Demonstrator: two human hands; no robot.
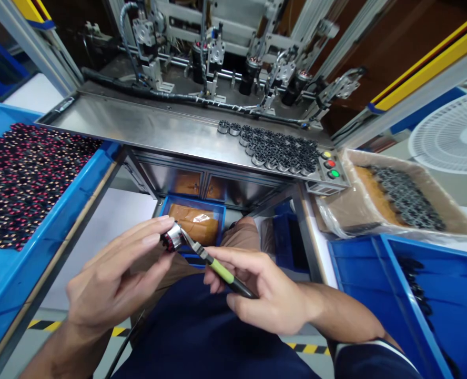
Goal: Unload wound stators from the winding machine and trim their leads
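Observation:
My left hand [119, 279] pinches a small round motor part [172, 237] with a silver rim and dark red windings between thumb and fingers. My right hand [263, 287] grips a slim tool [217, 267] with a green and black handle. The tool's metal tip touches the edge of the motor part. Both hands hover above my lap, in front of the steel bench.
A steel shelf [146, 129] carries a cluster of round metal cores [281, 150]; three coloured buttons [330, 163] sit at its right end. A blue bin [79, 179] of wound parts stands left, a bagged box of dark cores [405, 197] right, a blue crate [379, 279] below it.

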